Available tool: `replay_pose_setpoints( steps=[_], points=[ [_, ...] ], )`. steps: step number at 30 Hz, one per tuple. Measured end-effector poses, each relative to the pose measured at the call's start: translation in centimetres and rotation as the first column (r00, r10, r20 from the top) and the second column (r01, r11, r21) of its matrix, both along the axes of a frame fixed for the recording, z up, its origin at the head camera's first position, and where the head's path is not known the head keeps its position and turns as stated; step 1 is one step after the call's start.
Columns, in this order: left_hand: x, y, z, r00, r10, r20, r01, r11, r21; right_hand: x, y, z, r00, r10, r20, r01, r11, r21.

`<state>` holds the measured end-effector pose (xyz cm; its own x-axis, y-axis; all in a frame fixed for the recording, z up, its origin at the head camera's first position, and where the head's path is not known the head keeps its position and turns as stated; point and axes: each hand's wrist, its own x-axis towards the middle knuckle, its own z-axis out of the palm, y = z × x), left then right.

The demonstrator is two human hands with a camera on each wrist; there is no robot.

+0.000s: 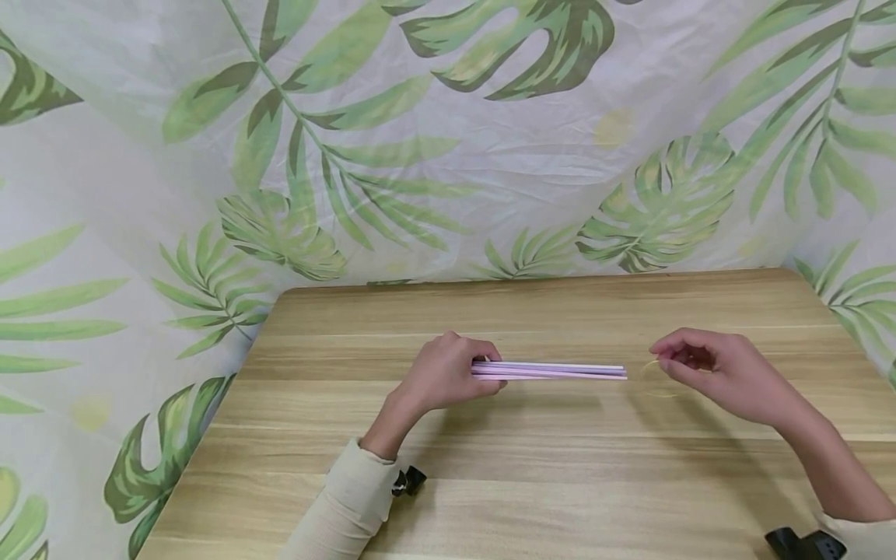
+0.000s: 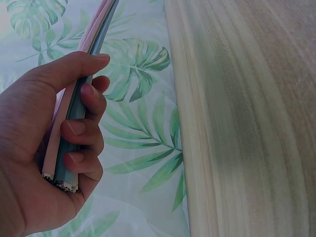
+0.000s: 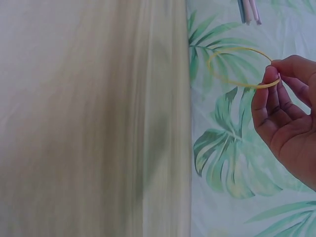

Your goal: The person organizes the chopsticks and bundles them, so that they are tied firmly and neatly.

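My left hand (image 1: pixel 444 372) grips a bundle of long, thin pink and teal sticks (image 1: pixel 560 372) above the wooden table. The sticks point right, roughly level. In the left wrist view, the thumb and curled fingers wrap the bundle (image 2: pixel 53 148), and its near ends show at the palm. To the right, my right hand (image 1: pixel 731 381) pinches a yellow rubber band (image 3: pixel 266 86) between thumb and fingertips. The band hangs as an open loop, apart from the tips of the sticks. Those stick tips (image 3: pixel 250 12) also show at the top of the right wrist view.
The wood-grain table (image 1: pixel 532 498) reaches back to a white cloth (image 1: pixel 518 171) printed with green leaves. That cloth also covers the left and right sides. Small black devices (image 1: pixel 409 481) sit at both wrists, by the light sleeves (image 1: pixel 350 498).
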<state>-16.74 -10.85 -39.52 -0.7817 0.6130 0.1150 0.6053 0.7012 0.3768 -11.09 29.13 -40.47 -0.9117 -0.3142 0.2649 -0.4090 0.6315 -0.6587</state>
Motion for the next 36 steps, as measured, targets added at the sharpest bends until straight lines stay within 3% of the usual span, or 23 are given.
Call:
replay_pose_setpoints(
  steps=[19, 36],
  points=[
    [0.0, 0.1, -0.1, 1.000, 0.015, -0.002, -0.015, 1.000, 0.006, -1.9, -3.5, 1.3, 0.998, -0.017, 0.061, 0.023, 0.995, -0.102],
    [-0.1, -0.1, 0.0, 0.999, 0.040, -0.019, -0.039, 0.999, 0.006, -1.8, -6.5, 2.1, 0.994, 0.016, 0.113, 0.009, 0.976, -0.216]
  ],
)
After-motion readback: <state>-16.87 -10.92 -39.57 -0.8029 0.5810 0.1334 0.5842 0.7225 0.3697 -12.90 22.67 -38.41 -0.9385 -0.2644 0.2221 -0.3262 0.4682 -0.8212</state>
